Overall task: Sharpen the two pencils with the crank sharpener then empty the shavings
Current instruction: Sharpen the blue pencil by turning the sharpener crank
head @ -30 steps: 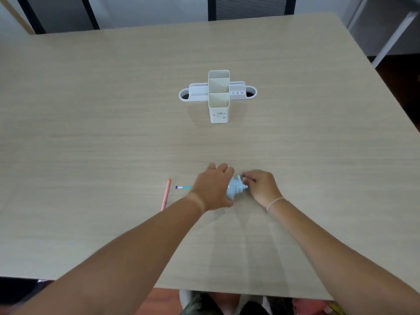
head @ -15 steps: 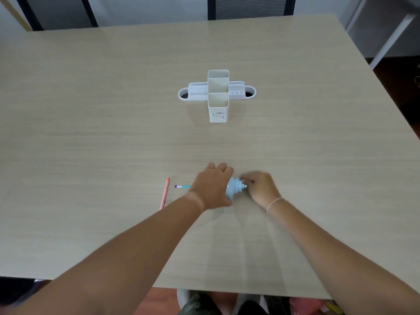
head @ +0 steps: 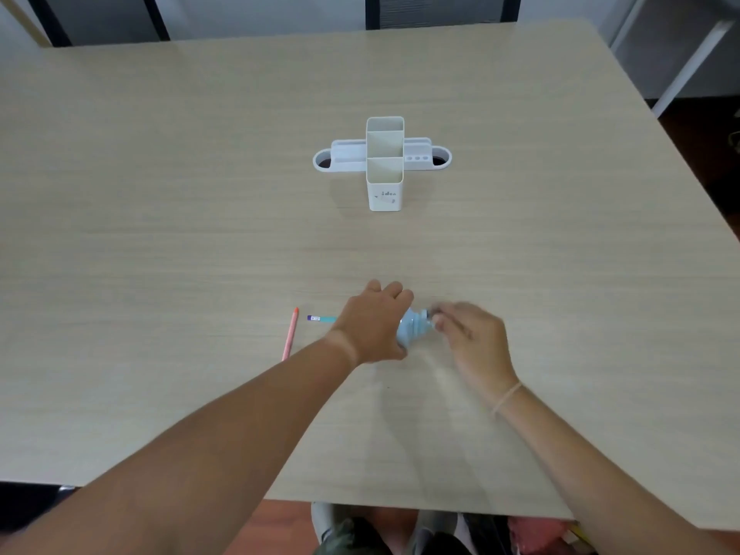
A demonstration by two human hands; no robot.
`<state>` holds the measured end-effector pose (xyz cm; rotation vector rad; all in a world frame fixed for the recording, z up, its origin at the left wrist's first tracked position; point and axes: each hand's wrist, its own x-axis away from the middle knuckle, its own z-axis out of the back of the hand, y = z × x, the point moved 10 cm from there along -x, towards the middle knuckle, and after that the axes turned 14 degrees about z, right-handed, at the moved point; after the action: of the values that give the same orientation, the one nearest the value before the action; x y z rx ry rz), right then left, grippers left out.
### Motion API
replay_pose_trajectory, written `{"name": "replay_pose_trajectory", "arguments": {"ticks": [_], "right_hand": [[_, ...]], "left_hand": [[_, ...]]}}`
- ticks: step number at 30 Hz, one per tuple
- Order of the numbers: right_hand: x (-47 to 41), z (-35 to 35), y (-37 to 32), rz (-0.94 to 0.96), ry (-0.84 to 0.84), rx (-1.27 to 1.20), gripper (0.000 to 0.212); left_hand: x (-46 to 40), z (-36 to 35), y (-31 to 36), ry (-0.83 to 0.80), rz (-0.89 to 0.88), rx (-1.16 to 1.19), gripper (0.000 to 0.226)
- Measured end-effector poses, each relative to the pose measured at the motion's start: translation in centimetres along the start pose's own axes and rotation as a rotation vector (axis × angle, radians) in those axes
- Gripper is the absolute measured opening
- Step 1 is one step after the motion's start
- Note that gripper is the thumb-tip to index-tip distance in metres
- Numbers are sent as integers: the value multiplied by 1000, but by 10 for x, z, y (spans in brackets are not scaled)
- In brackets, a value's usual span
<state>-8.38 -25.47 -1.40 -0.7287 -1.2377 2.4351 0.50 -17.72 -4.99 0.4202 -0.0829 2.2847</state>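
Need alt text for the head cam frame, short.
A left hand holds a light blue crank sharpener on a wooden table while the right hand grips its handle. A teal pencil protrudes left; a pink pencil lies beside it.

Single head-worn, wide-angle view, looking forward and steeply down over a wooden table (head: 160,242). The near table edge crosses the bottom of the frame, the far edge the top. Both forearms enter from below; a white desk organizer (head: 384,162) stands mid-frame, farther off.
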Motion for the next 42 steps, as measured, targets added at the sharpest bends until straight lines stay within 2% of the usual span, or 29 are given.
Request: {"name": "replay_pose_trajectory", "arguments": {"ticks": [2,4,6,8,11,13,15,18,20,22,24,27,31,35,38,42], "right_hand": [[-27,-7,17,-36,-11,55,14],[-32,-29,45,-122,-140,77,15],[-9,-46,60,-158,-268,139,15],[22,-45,54,-128,-305,159,17],[41,-24,15,-41,-213,70,15],[18,-7,-1,-8,-64,18,14],[-13,-4,2,9,-16,63,13],[-38,-20,32,-51,-80,111,16],[-25,-38,53,-99,-208,167,17],[0,-50,57,-80,-318,207,16],[24,-48,47,-37,-337,183,19],[42,-26,12,10,-232,89,17],[-6,-2,-2,8,-33,61,13],[-35,-25,38,-66,-169,143,15],[-11,-44,58,-97,-301,201,15],[22,-52,55,-83,-344,186,22]], "left_hand": [[0,-1,0,0,1,-6,56],[-1,-1,-1,11,7,-6,57],[-2,-4,-2,4,25,5,59],[-2,-3,-2,9,32,6,59],[-1,-2,-1,20,17,3,58],[-1,-2,-2,22,7,-12,57],[-1,-4,-2,14,7,-6,58],[-2,-3,-2,23,5,-14,57],[-2,-2,-2,24,7,1,58],[-1,-2,-2,21,11,8,57],[0,-1,-1,23,11,6,57],[1,-1,-1,15,5,-5,57],[2,0,0,9,-1,-7,57],[2,1,0,15,-5,-11,59],[2,1,0,13,3,-5,59],[2,1,-1,11,0,2,58]]}}
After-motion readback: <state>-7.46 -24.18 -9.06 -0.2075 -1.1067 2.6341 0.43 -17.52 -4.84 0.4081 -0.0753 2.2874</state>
